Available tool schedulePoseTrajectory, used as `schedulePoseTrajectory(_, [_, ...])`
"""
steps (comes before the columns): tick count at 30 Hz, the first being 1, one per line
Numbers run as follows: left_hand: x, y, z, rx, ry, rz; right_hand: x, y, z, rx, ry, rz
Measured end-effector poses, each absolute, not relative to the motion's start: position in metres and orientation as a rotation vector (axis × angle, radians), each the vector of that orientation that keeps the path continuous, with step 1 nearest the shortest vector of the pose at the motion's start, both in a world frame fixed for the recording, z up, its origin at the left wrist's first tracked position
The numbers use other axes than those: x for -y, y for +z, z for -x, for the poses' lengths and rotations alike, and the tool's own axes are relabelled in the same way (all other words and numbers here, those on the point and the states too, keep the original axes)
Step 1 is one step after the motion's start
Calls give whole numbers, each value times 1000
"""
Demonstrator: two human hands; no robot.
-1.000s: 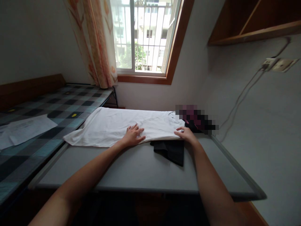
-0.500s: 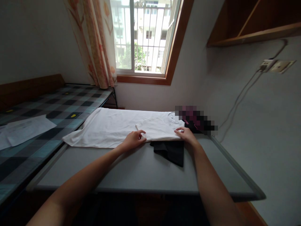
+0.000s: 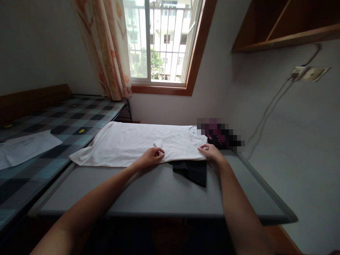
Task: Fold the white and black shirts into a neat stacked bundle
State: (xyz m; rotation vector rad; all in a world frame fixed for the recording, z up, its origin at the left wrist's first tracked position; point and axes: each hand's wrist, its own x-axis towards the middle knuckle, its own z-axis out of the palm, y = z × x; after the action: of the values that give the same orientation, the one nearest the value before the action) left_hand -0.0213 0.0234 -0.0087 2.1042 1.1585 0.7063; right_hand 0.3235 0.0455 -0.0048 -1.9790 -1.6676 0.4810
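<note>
A white T-shirt point(image 3: 127, 141) lies sideways across the table, its neckline to the right and its hem to the left. My left hand point(image 3: 152, 156) is closed with thumb and fingers pinching cloth at the near edge, around the middle. Over by the shoulder end, my right hand point(image 3: 213, 153) pinches the same garment, fingers closed. Between the hands the sleeve area is folded flat onto the body. From under the near edge a piece of black cloth point(image 3: 192, 173) sticks out towards me.
A grey table point(image 3: 148, 198) bears the shirt. Dark purple-and-black cloth point(image 3: 216, 138), partly pixelated, lies at the back right. On the left stands a bed with a checked mattress point(image 3: 87, 113) and paper sheets point(image 3: 29, 148). Cables point(image 3: 271, 102) hang along the right wall.
The folded sleeve area between my hands looks flatter, and less of its raised edge shows. Both hands stay nearly in place; the view has shifted slightly.
</note>
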Motion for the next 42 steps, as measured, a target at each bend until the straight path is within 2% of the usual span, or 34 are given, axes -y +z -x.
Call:
schedulePoseTrajectory(6, [-33,-16,23,-1396,852,-2222,-44,-3,-312,1756,411,2034])
schedulePoseTrajectory(11, [-36,-21,28,-1686,715,-2370,-42,-5,-299,1856,274,2022])
schedulePoseTrajectory(21, [-30,-20,25,-1782,618,-2446,-39,-2,-290,1826,125,2036])
schedulePoseTrajectory(34, [-31,-30,27,-1770,519,-2567,-36,-2,-281,1854,217,2147])
schedulePoseTrajectory(38, [-32,-31,28,-1763,513,-2584,-32,2,-277,1865,-18,2112])
schedulePoseTrajectory(42, [-31,-31,27,-1756,503,-2585,-32,3,-265,1878,-205,1866])
